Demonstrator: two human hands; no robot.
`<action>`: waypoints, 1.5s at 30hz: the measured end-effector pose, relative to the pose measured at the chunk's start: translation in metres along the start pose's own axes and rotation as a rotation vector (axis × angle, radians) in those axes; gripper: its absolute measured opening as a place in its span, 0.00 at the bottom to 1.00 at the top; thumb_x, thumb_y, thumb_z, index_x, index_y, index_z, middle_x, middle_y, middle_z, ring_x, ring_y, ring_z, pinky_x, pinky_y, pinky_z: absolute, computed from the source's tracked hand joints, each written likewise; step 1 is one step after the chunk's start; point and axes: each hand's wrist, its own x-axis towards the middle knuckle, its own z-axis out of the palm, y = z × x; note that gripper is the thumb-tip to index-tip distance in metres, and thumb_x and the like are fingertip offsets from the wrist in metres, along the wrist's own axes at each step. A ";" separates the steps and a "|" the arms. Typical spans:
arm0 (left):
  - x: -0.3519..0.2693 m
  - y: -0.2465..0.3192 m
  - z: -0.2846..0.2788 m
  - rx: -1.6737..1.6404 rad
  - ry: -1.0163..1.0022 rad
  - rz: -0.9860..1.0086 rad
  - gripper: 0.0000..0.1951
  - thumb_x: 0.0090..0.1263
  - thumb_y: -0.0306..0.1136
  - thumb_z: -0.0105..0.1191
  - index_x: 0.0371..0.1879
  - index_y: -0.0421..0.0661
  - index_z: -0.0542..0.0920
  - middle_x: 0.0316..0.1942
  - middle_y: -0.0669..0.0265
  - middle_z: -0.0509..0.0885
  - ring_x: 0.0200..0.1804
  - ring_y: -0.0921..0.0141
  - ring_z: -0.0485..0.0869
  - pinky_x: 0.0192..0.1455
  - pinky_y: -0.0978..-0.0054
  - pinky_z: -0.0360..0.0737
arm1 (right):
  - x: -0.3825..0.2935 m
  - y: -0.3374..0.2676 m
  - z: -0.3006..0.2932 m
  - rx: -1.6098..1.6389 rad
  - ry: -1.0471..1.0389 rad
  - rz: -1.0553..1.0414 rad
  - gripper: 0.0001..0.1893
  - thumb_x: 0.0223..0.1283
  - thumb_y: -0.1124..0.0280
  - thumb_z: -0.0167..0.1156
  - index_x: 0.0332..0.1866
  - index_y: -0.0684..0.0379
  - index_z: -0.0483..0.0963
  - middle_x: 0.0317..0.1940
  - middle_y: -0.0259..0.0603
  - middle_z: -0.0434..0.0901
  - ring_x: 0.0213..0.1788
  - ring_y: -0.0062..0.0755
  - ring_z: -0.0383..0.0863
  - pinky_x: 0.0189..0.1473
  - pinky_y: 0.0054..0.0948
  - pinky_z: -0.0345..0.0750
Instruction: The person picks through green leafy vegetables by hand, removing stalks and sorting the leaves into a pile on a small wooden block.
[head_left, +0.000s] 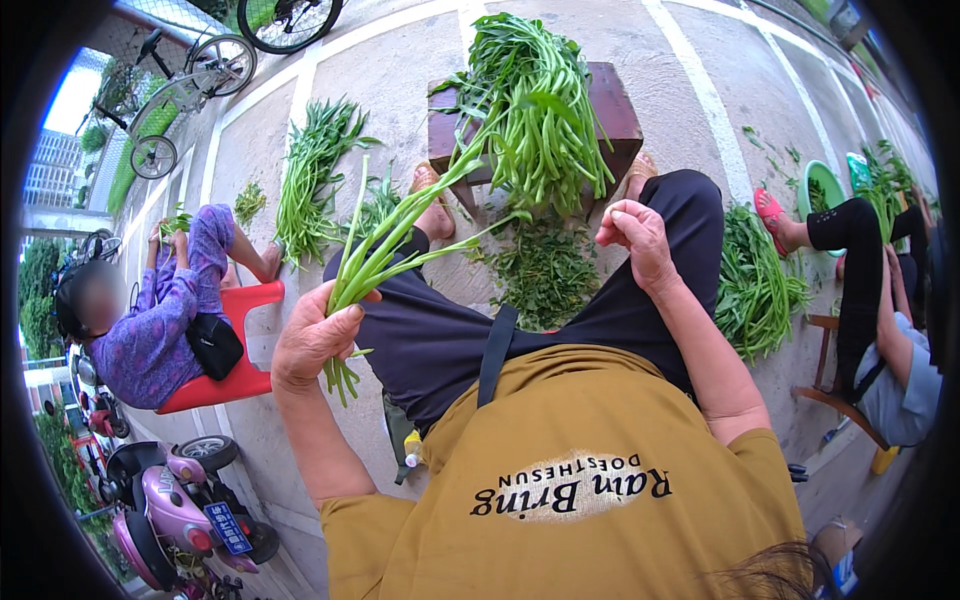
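Note:
Several long green vegetable stems (375, 262) are gripped in my left hand (322, 330), their cut ends sticking out below the fist and their upper parts reaching toward the stool. My right hand (636, 240) is raised over my right thigh, thumb and fingertips pressed together; whether a small scrap is between them cannot be told. In front of me, a large heap of leafy stems (532, 120) lies on a dark red wooden stool (619, 112) and hangs over its near edge. Loose leaves (547, 270) are piled on the ground between my legs.
Bundles of greens lie on the ground at left (311, 180) and right (757, 285). A person on a red plastic chair (259, 296) handles greens at left. At right, another person sits near a green basin (817, 184). A pink scooter (176, 502) stands lower left, bicycles upper left.

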 end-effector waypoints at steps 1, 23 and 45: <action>0.000 0.001 0.000 -0.006 -0.001 0.000 0.18 0.64 0.35 0.57 0.46 0.35 0.74 0.16 0.78 0.66 0.14 0.86 0.61 0.16 0.87 0.61 | -0.001 0.000 0.005 -0.044 -0.050 0.014 0.08 0.62 0.71 0.51 0.33 0.61 0.75 0.26 0.32 0.79 0.28 0.17 0.78 0.36 0.18 0.76; 0.012 0.000 0.024 0.187 -0.143 -0.113 0.15 0.62 0.36 0.59 0.43 0.40 0.78 0.19 0.79 0.71 0.16 0.85 0.64 0.18 0.88 0.60 | -0.003 0.003 0.040 -0.448 -0.251 -0.122 0.16 0.59 0.80 0.53 0.53 0.64 0.69 0.44 0.34 0.73 0.41 0.18 0.76 0.44 0.18 0.73; 0.018 0.000 0.030 0.293 -0.156 -0.126 0.15 0.62 0.39 0.59 0.41 0.42 0.79 0.21 0.79 0.72 0.17 0.85 0.65 0.18 0.87 0.62 | -0.006 0.007 0.044 -0.372 -0.253 -0.010 0.10 0.66 0.69 0.50 0.39 0.66 0.75 0.27 0.30 0.76 0.30 0.14 0.76 0.35 0.16 0.73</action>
